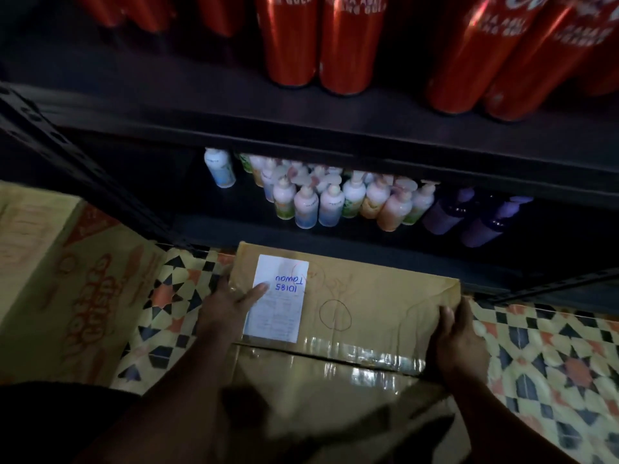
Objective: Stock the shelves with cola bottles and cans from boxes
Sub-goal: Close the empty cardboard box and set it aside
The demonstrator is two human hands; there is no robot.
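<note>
Patterned floor tiles in cream, orange and dark blue cover the lower part of the frame, in dim light. Dark metal shelving spans the upper half, with a perforated upright slanting down from the left edge.

Red cola cans stand on the upper shelf in two groups, centre and upper right, with bare shelf to their left. Below, at centre, white pump bottles are clustered, with two purple bottles to their right.

Centre-bottom, a closed cardboard box sits on the floor just in front of the lowest shelf. Clear tape runs along its top seam, and a white label with blue handwriting is stuck on its left part. A second printed box stands at the left edge, with open tile between the two.

The left hand grips the box's left edge, thumb lying on the label. The right hand clasps the right edge, fingers curled round the corner. Open floor lies to the box's right.
</note>
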